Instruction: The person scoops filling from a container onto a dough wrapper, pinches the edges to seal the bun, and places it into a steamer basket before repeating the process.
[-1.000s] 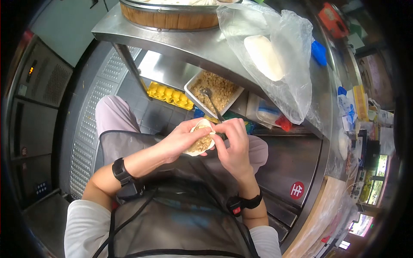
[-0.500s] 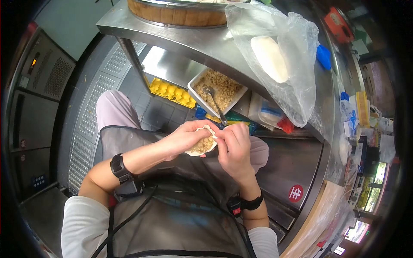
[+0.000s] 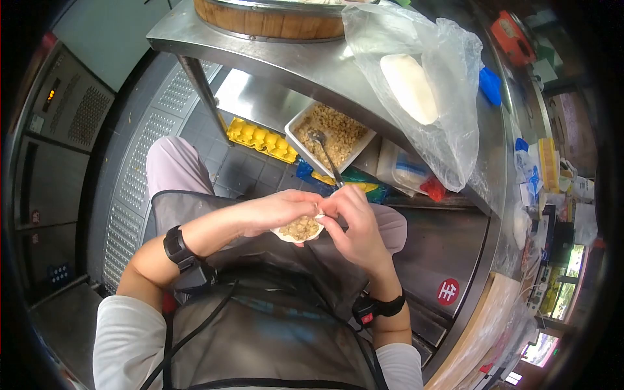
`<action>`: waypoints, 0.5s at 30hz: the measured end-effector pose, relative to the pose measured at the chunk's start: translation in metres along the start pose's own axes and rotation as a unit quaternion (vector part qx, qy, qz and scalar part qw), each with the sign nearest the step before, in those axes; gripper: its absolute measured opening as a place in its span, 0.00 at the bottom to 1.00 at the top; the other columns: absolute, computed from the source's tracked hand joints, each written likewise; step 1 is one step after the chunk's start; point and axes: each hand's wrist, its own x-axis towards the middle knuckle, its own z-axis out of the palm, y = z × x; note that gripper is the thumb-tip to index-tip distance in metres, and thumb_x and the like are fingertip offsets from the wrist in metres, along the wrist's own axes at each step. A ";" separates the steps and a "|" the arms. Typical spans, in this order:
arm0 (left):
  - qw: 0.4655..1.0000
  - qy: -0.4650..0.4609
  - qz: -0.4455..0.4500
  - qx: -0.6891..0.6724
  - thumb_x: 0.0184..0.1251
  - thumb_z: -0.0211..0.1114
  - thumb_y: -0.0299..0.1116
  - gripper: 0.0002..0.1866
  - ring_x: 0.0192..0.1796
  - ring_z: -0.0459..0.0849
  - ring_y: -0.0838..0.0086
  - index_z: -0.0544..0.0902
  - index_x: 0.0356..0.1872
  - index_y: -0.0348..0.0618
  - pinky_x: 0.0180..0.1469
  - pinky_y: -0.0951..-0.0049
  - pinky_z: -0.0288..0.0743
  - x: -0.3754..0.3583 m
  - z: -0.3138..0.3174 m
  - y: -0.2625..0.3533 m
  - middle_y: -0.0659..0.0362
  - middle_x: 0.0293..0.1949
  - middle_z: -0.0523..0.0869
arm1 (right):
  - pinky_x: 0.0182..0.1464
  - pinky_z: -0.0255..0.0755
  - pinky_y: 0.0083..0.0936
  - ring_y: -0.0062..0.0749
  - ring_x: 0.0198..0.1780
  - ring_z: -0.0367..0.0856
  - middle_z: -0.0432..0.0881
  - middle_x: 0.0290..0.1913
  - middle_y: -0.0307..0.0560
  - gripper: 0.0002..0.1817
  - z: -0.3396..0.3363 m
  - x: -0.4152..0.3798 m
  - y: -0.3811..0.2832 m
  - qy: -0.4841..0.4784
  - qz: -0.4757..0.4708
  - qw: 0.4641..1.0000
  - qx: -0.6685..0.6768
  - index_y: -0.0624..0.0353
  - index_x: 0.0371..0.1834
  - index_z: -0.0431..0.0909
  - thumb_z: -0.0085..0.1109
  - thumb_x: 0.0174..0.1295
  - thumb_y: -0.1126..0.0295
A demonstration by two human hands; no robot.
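Observation:
Above my lap I hold a round dough wrapper (image 3: pixel 283 236) with crumbly, pale brown filling (image 3: pixel 301 227) showing in its open middle. My left hand (image 3: pixel 281 209) cradles it from the left, its thumb along the upper edge and other fingers mostly hidden beneath. At the wrapper's upper right rim, my right hand (image 3: pixel 356 226) pinches a small fold of dough between thumb and forefinger. Just beyond my hands, a white tub (image 3: pixel 299 151) contains more of the same filling. A metal spoon (image 3: pixel 329 159) rests in it, handle towards me.
A steel table (image 3: pixel 279 64) stands ahead, carrying a round wooden steamer (image 3: pixel 273 23) and a clear plastic bag (image 3: pixel 448 84) over a white dough piece (image 3: pixel 409 88). Yellow egg trays (image 3: pixel 261 140) sit low beside the tub. A wooden board (image 3: pixel 471 328) lies at right.
The wrapper has turned and tilted so its filling faces me more. My right hand has shifted slightly, its fingers still pinching the rim.

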 end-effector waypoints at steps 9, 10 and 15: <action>0.962 0.093 0.161 -0.199 0.62 0.63 0.27 0.18 0.49 0.81 0.76 0.75 0.54 0.40 0.53 0.78 0.76 -0.008 0.010 -0.007 0.58 0.47 0.80 | 0.40 0.66 0.23 0.31 0.33 0.71 0.73 0.30 0.44 0.07 0.042 -0.018 0.009 0.135 0.234 0.890 0.369 0.62 0.31 0.75 0.61 0.50 0.82; 0.963 0.121 0.148 -0.191 0.62 0.62 0.26 0.17 0.49 0.81 0.75 0.75 0.52 0.39 0.52 0.77 0.76 -0.005 0.006 -0.013 0.58 0.48 0.80 | 0.40 0.66 0.24 0.32 0.33 0.72 0.73 0.30 0.44 0.07 0.043 -0.016 0.009 0.109 0.198 0.940 0.255 0.61 0.31 0.75 0.61 0.50 0.81; 0.973 0.149 0.119 -0.130 0.63 0.61 0.25 0.14 0.46 0.82 0.78 0.76 0.50 0.38 0.50 0.78 0.78 -0.006 -0.004 -0.019 0.59 0.43 0.81 | 0.41 0.63 0.33 0.39 0.36 0.71 0.72 0.30 0.45 0.08 0.035 -0.009 0.006 0.019 0.080 0.996 -0.019 0.58 0.29 0.73 0.63 0.48 0.77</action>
